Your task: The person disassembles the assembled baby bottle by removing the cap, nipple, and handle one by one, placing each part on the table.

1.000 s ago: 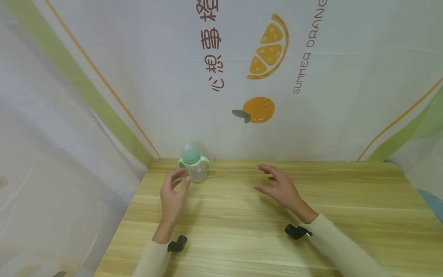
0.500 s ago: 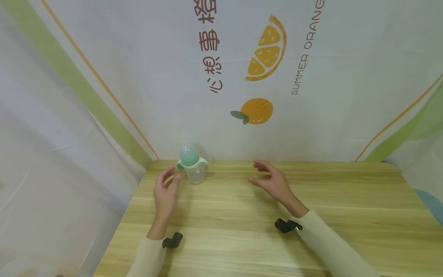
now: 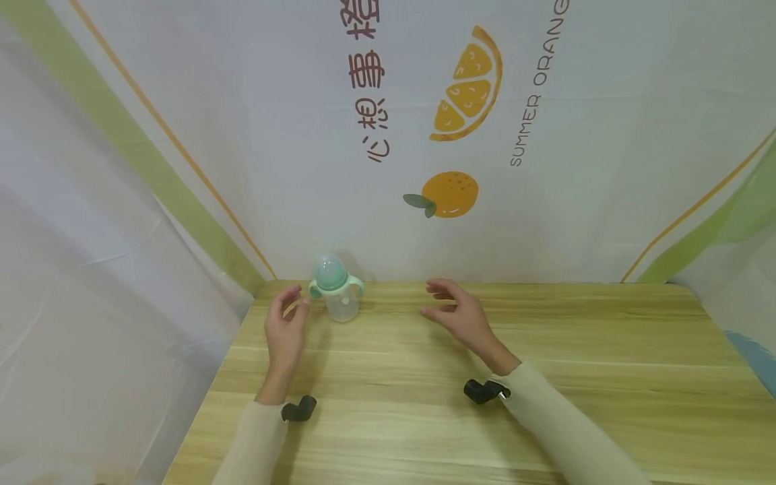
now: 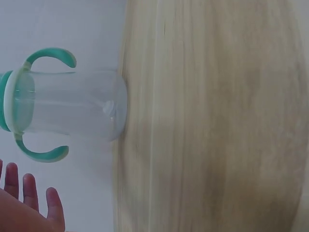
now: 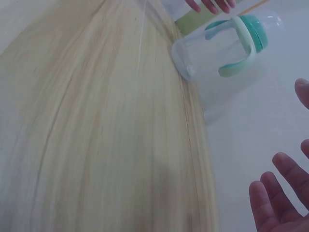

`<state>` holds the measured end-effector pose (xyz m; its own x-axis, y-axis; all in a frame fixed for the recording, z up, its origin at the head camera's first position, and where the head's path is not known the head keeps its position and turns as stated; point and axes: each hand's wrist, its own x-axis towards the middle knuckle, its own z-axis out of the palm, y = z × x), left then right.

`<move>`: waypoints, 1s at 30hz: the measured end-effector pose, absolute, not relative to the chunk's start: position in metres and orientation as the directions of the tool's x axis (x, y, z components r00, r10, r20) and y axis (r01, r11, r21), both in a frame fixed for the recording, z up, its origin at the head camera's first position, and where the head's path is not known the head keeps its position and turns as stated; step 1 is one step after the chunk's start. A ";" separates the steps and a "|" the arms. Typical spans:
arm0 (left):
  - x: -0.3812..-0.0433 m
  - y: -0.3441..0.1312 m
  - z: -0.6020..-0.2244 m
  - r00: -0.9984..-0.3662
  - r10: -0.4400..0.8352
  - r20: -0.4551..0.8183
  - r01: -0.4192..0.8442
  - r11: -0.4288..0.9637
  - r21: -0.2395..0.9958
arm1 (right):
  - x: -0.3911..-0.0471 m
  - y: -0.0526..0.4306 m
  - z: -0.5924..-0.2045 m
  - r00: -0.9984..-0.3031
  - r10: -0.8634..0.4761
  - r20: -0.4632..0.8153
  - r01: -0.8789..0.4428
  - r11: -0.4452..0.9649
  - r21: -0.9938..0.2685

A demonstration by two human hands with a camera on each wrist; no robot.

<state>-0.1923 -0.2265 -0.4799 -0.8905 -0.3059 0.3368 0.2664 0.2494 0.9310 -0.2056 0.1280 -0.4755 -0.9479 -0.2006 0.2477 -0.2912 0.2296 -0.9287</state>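
Two cream sleeves (image 3: 248,448) reach in over one wood-grained bench (image 3: 388,417), with one small black angled piece (image 3: 299,409) at each wrist. Beyond the cuffs are two bare hands. The left hand (image 3: 285,327) is raised at the left, its grip spread, fingers loosely bent and thumb apart from them; the right hand (image 3: 457,316) faces it across the bench, its grip spread likewise, holding nothing. One bottle (image 3: 341,305) stands upright between them near the bench's far edge, just beside the left hand's fingertips but not touching, and well apart from the right hand. It has one clear body, one green domed top (image 3: 330,271) and two green handles (image 3: 358,287), one on either side. Behind hangs one white cloth (image 3: 291,155), printed with one whole orange (image 3: 450,194), one orange slice (image 3: 468,87), one column of brown characters (image 3: 366,71) and one line of lettering (image 3: 536,87).
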 end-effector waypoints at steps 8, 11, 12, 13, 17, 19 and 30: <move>-0.203 -0.230 -0.482 -0.938 -0.199 0.282 0.223 0.275 0.935 | -0.210 0.104 -0.472 -0.953 -0.212 0.216 -0.265 0.241 -0.934; -0.206 -0.230 -0.482 -0.950 -0.169 0.263 0.205 0.297 0.933 | -0.211 0.096 -0.470 -0.951 -0.215 0.221 -0.270 0.239 -0.933; -0.207 -0.231 -0.482 -0.953 -0.153 0.261 0.205 0.307 0.929 | -0.212 0.094 -0.470 -0.951 -0.216 0.221 -0.272 0.241 -0.932; -0.208 -0.231 -0.482 -0.956 -0.139 0.258 0.204 0.315 0.927 | -0.213 0.092 -0.469 -0.950 -0.217 0.222 -0.273 0.243 -0.931; -0.213 -0.231 -0.481 -0.965 -0.066 0.252 0.211 0.372 0.904 | -0.218 0.083 -0.468 -0.952 -0.219 0.212 -0.265 0.249 -0.932; -0.216 -0.230 -0.479 -0.966 -0.039 0.254 0.219 0.396 0.892 | -0.220 0.079 -0.467 -0.953 -0.218 0.211 -0.264 0.250 -0.932; -0.227 -0.221 -0.475 -0.973 0.031 0.227 0.218 0.428 0.877 | -0.228 0.056 -0.462 -0.943 -0.232 0.239 -0.297 0.259 -0.919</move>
<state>-0.2270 -0.2213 -0.4745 -0.9734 0.0315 0.2268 0.2182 0.4276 0.8772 -0.2280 0.0556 -0.4624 -0.9428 -0.2318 0.2395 -0.2971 0.2588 -0.9191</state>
